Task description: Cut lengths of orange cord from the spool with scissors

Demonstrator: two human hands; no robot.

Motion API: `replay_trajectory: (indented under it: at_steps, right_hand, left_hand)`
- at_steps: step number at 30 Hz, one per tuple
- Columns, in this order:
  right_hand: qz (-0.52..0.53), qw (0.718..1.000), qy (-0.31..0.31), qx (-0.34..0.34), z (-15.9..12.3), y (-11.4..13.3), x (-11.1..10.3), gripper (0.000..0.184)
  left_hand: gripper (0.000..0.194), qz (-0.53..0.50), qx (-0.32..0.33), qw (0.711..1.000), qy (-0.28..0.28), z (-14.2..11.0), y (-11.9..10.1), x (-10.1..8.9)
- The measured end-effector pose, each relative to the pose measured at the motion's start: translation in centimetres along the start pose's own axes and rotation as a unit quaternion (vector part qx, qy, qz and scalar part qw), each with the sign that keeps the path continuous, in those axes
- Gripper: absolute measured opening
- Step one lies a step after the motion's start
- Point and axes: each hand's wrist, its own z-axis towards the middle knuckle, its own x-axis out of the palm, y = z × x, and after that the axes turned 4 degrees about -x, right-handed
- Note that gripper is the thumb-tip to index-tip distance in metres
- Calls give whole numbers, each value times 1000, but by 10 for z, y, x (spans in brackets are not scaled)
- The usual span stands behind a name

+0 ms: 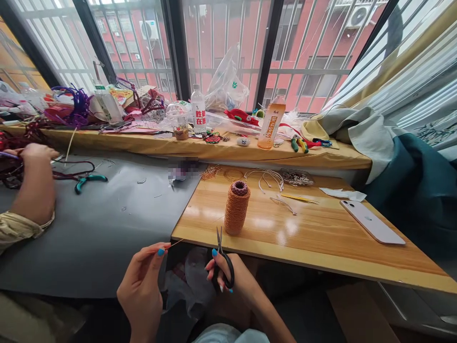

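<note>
Between thumb and forefinger, my left hand (144,276) pinches a thin orange thread (176,243), whose visible length points toward the wooden board's near left corner. My right hand (230,271) grips a pair of scissors (220,243) by the black handles, with the blades pointing up and slightly apart. Just beyond the scissors, a cone of orange thread (237,209) stands upright on the wooden board (321,238). A gap separates the blades from my left fingers. Whether the pinched thread runs back to the cone is too fine to make out.
A phone (373,221), yellow tweezers (299,198), white cords (266,178) and a bead tray (296,177) lie on the board. At left, a co-worker's arm (35,190) reaches over the grey mat near teal pliers (89,182). Bottles, including an orange drink (272,121), line the sill.
</note>
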Motion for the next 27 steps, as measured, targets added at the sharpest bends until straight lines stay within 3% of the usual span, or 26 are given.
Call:
replay_trajectory:
  at_steps: [4, 9, 13, 21, 27]
  right_hand:
    - [23, 1000, -7, 17, 13, 19, -9, 63]
    - [60, 998, -14, 33, 6, 36, -20, 53]
    - [68, 997, -11, 34, -12, 34, -30, 53]
    - [15, 996, -63, 54, -49, 21, -65, 58]
    - [-20, 996, -31, 79, -46, 29, -60, 61]
  left_hand:
    - [8, -19, 1, 1000, -21, 5, -8, -2]
    - [8, -23, 4, 999, -25, 10, -8, -6]
    - [9, -21, -6, 999, -31, 11, -5, -10]
    - [12, -37, -36, 998, -27, 13, 1, -15]
    - [12, -66, -44, 996, -42, 16, 2, -14]
